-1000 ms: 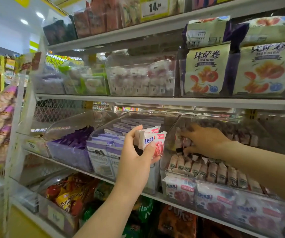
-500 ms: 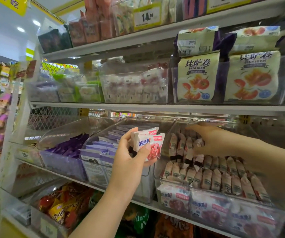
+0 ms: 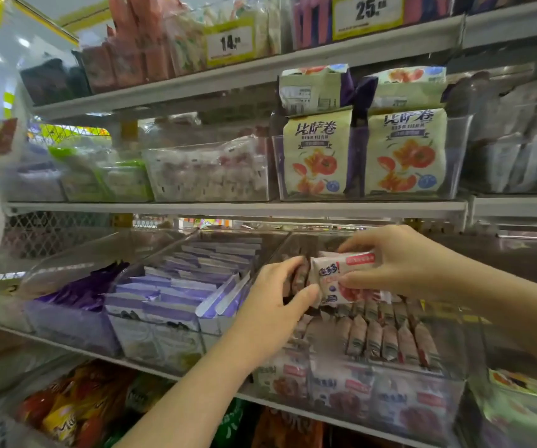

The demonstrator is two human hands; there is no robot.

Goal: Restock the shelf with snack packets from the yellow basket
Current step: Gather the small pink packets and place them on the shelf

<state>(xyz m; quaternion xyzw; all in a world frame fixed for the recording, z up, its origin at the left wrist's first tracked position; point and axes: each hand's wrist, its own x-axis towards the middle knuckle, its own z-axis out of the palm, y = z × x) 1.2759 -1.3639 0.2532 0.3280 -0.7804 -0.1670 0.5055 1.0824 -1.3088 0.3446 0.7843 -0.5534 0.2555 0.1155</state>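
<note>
A white-and-red snack packet [image 3: 332, 276] is pinched between the thumb and curled fingers of the right hand [image 3: 399, 263] and held level above the rear half of a clear bin [image 3: 454, 379]. Its left end is touched by the thumb of the left hand [image 3: 273, 305], whose fingers are curled round spare packets [image 3: 298, 276], blurred, just beside it. Rows of upright packets [image 3: 383, 341] are stood in the bin below, toward its front edge. The bin is set on the shelf [image 3: 151, 370], with purple packets [image 3: 176, 286] in the bin to its left.
</note>
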